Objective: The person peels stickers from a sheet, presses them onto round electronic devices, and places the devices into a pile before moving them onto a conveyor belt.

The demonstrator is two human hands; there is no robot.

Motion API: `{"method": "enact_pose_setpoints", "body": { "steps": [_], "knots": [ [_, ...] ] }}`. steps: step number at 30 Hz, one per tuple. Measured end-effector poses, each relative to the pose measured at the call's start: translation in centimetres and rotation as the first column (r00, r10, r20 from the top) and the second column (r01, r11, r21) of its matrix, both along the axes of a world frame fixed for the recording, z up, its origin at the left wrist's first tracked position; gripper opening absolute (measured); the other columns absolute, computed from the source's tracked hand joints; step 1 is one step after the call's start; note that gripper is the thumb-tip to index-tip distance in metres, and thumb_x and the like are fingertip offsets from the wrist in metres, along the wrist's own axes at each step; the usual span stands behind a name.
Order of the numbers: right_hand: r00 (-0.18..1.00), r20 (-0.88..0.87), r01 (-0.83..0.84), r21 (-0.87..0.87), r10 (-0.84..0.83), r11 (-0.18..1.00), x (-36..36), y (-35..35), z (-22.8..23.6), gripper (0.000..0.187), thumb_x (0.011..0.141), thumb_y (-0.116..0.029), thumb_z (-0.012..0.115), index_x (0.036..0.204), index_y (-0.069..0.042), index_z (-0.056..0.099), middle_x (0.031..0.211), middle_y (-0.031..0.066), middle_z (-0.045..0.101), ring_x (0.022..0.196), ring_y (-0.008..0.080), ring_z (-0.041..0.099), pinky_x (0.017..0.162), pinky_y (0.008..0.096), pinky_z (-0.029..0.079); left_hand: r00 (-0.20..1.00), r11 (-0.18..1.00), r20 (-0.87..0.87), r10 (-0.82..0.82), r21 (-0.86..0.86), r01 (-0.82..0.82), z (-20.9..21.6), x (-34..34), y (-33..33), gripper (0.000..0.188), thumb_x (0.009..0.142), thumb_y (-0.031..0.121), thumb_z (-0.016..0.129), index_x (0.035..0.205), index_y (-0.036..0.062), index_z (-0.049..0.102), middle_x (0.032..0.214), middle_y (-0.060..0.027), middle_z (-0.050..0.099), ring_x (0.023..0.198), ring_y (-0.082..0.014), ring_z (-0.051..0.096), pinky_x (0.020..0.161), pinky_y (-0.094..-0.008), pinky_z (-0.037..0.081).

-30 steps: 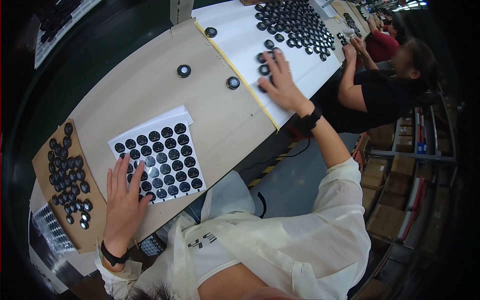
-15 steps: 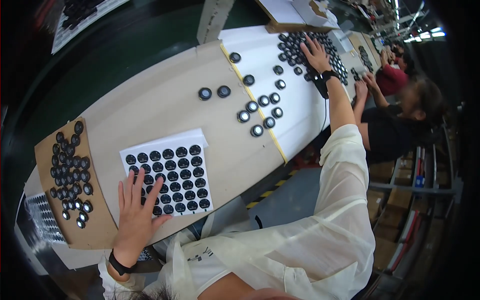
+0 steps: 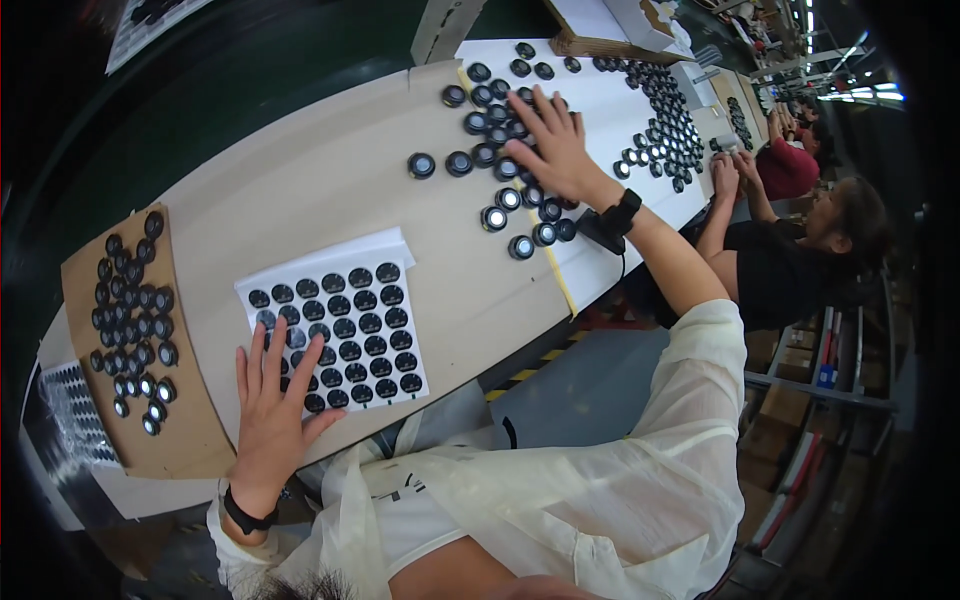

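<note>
My left hand (image 3: 275, 410) lies with spread fingers across the left side of a white sheet (image 3: 335, 257) printed with rows of round black stickers (image 3: 350, 350). Farther right, my right hand (image 3: 555, 150) is stretched out, its fingers apart, over a loose cluster of small round black parts (image 3: 474, 122) with silvery centres. Several of these parts are touching or partly covered by its fingers and palm. Beside the right wrist is a small black device (image 3: 600, 232) with a cable.
At the left, a brown cardboard sheet (image 3: 195, 400) bears many similar black parts. Another crowd of parts (image 3: 672, 140) covers the white surface at the far right, near an open box (image 3: 640, 25). Yellow tape (image 3: 560, 282) crosses the table (image 3: 320, 170). A co-worker (image 3: 780, 260) works at the right.
My right hand has swept from the far right toward the left and nearer, bringing a group of black parts to the yellow tape. My left hand has stayed on the sticker sheet.
</note>
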State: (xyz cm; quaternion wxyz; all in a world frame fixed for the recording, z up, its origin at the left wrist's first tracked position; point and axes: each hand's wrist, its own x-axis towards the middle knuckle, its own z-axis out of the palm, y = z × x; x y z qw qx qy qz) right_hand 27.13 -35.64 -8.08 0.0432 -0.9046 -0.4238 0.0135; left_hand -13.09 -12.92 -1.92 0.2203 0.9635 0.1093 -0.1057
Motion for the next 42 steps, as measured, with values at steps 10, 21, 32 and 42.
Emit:
{"method": "enact_pose_setpoints", "body": {
  "steps": [10,21,32,42],
  "knots": [
    [0.96,-0.216,-0.158,0.105,0.177,0.982,-3.5,-6.7,5.4,0.116,0.058,-0.068,0.072,0.149,-0.022,0.017,0.152,0.0242,0.006,0.139,0.0455,0.002,0.109,0.0586,0.006,0.998,0.997,0.017,0.066,0.047,-0.067,1.7,-1.4,-1.0,0.077,0.07,0.032,0.075,0.138,0.016,0.042,0.15,-0.0154,0.023,0.138,-0.0377,0.019,0.111,-0.0535,0.015],
    [0.922,-0.122,-0.356,0.098,0.367,0.929,-8.7,-3.1,4.0,0.123,0.049,-0.076,0.071,0.147,-0.02,0.023,0.151,0.0248,0.008,0.138,0.0492,0.005,0.107,0.0631,0.008,0.993,0.993,0.03,0.112,0.045,-0.113,2.5,-2.3,-1.8,0.076,0.071,0.031,0.075,0.138,0.0174,0.042,0.149,-0.0146,0.024,0.138,-0.0373,0.019,0.11,-0.0535,0.015],
    [0.887,0.016,-0.455,0.211,0.462,0.865,-10.1,6.4,5.3,0.095,0.072,-0.063,0.065,0.146,-0.017,0.027,0.15,0.024,0.015,0.136,0.0466,0.016,0.107,0.0581,0.015,0.976,0.978,0.057,0.209,-0.024,-0.208,2.9,-4.1,-2.2,0.074,0.073,0.033,0.073,0.138,0.0167,0.042,0.149,-0.0161,0.023,0.138,-0.0383,0.018,0.11,-0.0533,0.015],
    [0.965,-0.05,-0.218,0.404,0.259,0.888,4.6,5.1,0.4,0.075,0.09,-0.05,0.05,0.144,-0.004,0.025,0.145,0.027,0.024,0.135,0.0402,0.025,0.111,0.0459,0.018,0.974,0.979,0.116,0.196,0.037,-0.202,3.8,-3.4,-2.4,0.076,0.071,0.027,0.076,0.137,0.0135,0.042,0.148,-0.0179,0.024,0.136,-0.0384,0.02,0.11,-0.0538,0.017]
  ]
}}
